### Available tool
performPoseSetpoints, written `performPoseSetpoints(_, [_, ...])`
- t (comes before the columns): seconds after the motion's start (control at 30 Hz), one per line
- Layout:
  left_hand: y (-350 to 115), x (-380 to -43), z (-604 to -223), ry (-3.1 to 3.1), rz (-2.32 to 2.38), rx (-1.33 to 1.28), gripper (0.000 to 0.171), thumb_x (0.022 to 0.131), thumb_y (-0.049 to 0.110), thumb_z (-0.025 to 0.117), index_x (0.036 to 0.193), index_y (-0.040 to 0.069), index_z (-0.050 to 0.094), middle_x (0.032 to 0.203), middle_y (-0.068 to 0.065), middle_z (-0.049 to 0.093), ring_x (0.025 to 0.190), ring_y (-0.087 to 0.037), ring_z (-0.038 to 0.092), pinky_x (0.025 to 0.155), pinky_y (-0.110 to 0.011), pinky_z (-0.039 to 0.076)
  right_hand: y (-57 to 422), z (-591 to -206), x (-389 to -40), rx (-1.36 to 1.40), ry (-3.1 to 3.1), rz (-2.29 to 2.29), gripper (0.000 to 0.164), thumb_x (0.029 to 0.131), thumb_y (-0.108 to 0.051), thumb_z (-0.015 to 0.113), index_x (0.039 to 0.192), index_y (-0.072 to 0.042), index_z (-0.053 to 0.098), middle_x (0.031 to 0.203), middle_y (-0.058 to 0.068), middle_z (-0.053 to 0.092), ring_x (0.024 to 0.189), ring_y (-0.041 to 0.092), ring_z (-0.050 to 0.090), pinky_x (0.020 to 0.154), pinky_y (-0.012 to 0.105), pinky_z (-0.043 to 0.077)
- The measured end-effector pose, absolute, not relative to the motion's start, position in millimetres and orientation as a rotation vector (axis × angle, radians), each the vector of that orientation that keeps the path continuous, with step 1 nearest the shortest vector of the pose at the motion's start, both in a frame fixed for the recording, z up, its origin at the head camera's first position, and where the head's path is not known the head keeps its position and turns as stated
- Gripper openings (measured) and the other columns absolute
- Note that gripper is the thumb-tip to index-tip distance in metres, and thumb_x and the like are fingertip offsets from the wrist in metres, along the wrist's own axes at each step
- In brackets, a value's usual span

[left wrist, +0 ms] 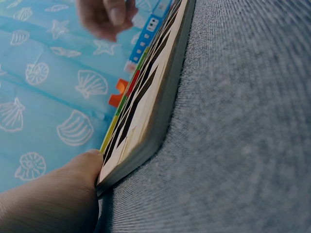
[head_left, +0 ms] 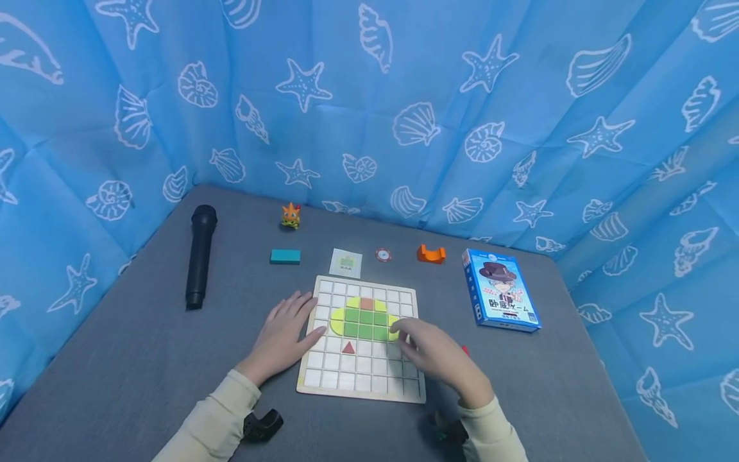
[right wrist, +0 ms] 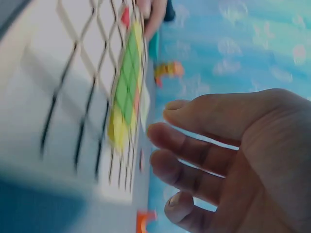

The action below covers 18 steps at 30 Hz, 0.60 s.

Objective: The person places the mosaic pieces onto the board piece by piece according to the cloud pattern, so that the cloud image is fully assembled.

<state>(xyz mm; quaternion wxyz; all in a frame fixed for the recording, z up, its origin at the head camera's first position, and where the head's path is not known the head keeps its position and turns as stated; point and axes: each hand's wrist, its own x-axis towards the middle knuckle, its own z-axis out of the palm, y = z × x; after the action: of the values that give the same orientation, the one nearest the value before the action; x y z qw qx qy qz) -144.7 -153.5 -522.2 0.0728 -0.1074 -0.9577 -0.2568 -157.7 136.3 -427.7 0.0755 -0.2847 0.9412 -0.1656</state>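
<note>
A wooden grid board (head_left: pixel 355 384) with white squares lies on the grey table. On it a block of green square tiles (head_left: pixel 365 324) has yellow curved tiles (head_left: pixel 337 322) around it and a brownish square (head_left: pixel 366 303) at its top. One red triangle (head_left: pixel 348 348) sits lower left of the green ones. My left hand (head_left: pixel 283 333) rests along the board's left edge, fingers straight, thumb over the rim. Over the board's right side hovers my right hand (head_left: pixel 435 356), close to the yellow tile there. In the right wrist view its fingers are loosely bent with nothing between them.
Behind the board lie a pattern card (head_left: pixel 346 263), a teal block (head_left: pixel 285 256), a round chip (head_left: pixel 383 255) and an orange arch block (head_left: pixel 431 254). A microphone (head_left: pixel 200 256) is at left, a small figurine (head_left: pixel 291 215) behind, a blue game box (head_left: pixel 501 290) at right.
</note>
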Motion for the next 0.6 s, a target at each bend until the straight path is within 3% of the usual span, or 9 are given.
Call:
performPoseSetpoints(0.13, [-154, -145, -523, -2.883, -0.768, -0.322, 0.067, 0.094, 0.050, 0.053, 0.147, 0.012, 0.039, 0.152, -0.010, 0.037, 0.144, -0.031, 0.026, 0.115, -0.054, 0.020, 176, -423, -161, -0.639, 2.895, -0.465, 0.020, 0.090, -0.014, 0.065, 0.110, -0.011, 0.066, 0.097, -0.003, 0.064, 0.079, 0.006, 0.055, 0.066, 0.026, 0.050])
performPoseSetpoints(0.3, [-154, -146, -524, -2.875, -0.774, -0.335, 0.067, 0.094, 0.050, 0.053, 0.147, 0.012, 0.039, 0.151, -0.010, 0.037, 0.143, -0.031, 0.026, 0.114, -0.055, 0.021, 220, -423, -163, -0.434, 2.911, -0.403, 0.024, 0.089, -0.012, 0.066, 0.112, -0.005, 0.064, 0.098, 0.004, 0.062, 0.082, 0.014, 0.059, 0.068, 0.033, 0.051])
performPoseSetpoints(0.47, [-155, -145, -523, -2.883, -0.775, -0.333, 0.067, 0.094, 0.051, 0.053, 0.147, 0.012, 0.040, 0.151, -0.010, 0.037, 0.143, -0.031, 0.026, 0.114, -0.055, 0.021, 245, -435, -164, -0.371, 2.880, -0.364, 0.024, 0.088, -0.011, 0.067, 0.110, -0.002, 0.063, 0.102, 0.010, 0.061, 0.092, 0.023, 0.062, 0.076, 0.044, 0.053])
performPoseSetpoints(0.6, [-154, -146, -523, -2.886, -0.773, -0.328, 0.067, 0.094, 0.051, 0.053, 0.147, 0.012, 0.040, 0.152, -0.010, 0.037, 0.144, -0.031, 0.025, 0.114, -0.055, 0.021, 251, -444, -167, -0.363, 2.885, -0.364, 0.022, 0.087, -0.008, 0.068, 0.107, -0.003, 0.063, 0.101, 0.009, 0.060, 0.091, 0.022, 0.060, 0.078, 0.046, 0.052])
